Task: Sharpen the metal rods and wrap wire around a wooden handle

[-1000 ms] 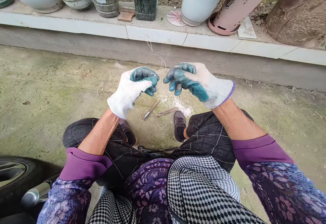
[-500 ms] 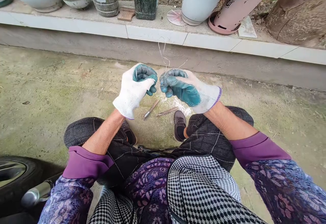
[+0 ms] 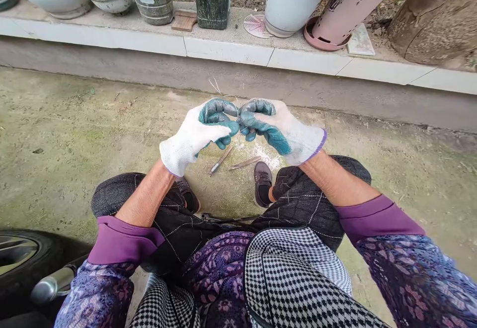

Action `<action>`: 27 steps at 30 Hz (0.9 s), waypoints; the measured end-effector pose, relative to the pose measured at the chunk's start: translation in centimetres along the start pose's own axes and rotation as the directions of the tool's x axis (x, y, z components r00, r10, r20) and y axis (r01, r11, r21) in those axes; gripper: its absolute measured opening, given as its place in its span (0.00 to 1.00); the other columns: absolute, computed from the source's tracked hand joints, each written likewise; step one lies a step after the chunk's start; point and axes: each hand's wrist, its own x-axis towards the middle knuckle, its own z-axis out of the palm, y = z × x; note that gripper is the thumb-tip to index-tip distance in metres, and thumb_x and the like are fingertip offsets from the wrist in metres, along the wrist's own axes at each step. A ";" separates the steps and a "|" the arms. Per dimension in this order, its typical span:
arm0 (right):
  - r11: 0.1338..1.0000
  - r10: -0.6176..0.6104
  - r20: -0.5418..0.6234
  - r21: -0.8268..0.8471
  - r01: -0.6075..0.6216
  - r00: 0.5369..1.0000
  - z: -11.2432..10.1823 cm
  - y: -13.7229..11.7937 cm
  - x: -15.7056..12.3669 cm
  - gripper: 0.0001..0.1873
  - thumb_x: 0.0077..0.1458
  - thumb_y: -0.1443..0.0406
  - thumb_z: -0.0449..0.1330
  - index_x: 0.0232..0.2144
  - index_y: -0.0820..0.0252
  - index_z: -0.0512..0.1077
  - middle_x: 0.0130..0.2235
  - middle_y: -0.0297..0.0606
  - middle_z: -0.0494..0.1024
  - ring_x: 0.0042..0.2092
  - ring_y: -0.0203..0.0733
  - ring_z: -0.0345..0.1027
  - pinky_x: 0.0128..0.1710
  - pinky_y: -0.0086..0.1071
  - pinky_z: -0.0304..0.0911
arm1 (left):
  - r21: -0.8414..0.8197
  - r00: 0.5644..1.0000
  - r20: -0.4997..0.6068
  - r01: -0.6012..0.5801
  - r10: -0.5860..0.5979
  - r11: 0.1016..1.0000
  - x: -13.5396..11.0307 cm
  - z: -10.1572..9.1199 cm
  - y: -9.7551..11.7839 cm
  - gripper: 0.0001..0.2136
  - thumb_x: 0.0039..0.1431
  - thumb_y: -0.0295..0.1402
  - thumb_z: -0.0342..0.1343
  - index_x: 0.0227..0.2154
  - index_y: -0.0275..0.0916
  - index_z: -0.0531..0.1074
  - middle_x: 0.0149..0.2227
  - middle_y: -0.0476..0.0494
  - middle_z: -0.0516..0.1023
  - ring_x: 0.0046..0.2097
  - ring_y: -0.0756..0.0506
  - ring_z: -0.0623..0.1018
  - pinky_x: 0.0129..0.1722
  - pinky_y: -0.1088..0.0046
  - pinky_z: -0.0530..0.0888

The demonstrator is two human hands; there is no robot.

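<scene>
My left hand [image 3: 197, 136] and my right hand [image 3: 281, 131] wear white knit gloves with teal rubber-coated palms and fingers. Their fingertips meet in front of me above the ground. A thin pale strand [image 3: 222, 89] rises from between them, its fine ends curling up and to the left. Both hands pinch it, though the gloved fingers hide the pinched part. Below the hands, two slim wooden slivers [image 3: 220, 161] lie on the concrete ground [image 3: 63, 154], with white powder [image 3: 267, 158] beside them.
My dark shoes [image 3: 263, 184] rest on the ground beneath my quilted lap. A vehicle tyre [image 3: 26, 263] and a chrome pipe [image 3: 54, 286] sit at lower left. A white-edged concrete ledge [image 3: 227, 50] runs behind, carrying planters and pots [image 3: 212, 6].
Both hands have closed in and now touch at the fingertips. The strand has dropped lower and looks shorter above them, its loop no longer showing.
</scene>
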 end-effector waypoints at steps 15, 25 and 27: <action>0.995 0.024 -0.027 0.095 -0.021 0.999 -0.2 0.3 -0.2 0.21 0.47 0.47 0.71 0.28 0.54 0.71 0.29 0.35 0.73 0.29 0.38 0.66 0.26 0.34 0.67 | -0.064 0.987 0.159 0.029 -0.018 0.998 0.0 -1.2 -0.4 0.18 0.45 0.46 0.71 0.27 0.39 0.72 0.23 0.49 0.72 0.26 0.48 0.77 0.27 0.70 0.78; 0.995 -0.045 -0.049 0.087 0.049 0.998 -0.5 0.3 0.0 0.22 0.50 0.47 0.70 0.29 0.56 0.69 0.26 0.32 0.71 0.27 0.35 0.66 0.24 0.31 0.64 | -0.040 0.987 0.147 -0.053 0.058 0.998 0.0 -2.2 -1.0 0.19 0.43 0.49 0.72 0.27 0.39 0.76 0.26 0.44 0.77 0.28 0.45 0.80 0.28 0.68 0.78; 0.996 -0.059 -0.089 0.055 0.064 0.994 -0.6 0.0 0.0 0.22 0.50 0.47 0.71 0.30 0.56 0.69 0.27 0.33 0.72 0.28 0.35 0.67 0.26 0.31 0.66 | -0.042 0.991 0.121 -0.055 0.060 0.998 0.2 -2.3 -1.1 0.17 0.44 0.46 0.72 0.30 0.38 0.77 0.26 0.45 0.77 0.28 0.46 0.79 0.29 0.70 0.77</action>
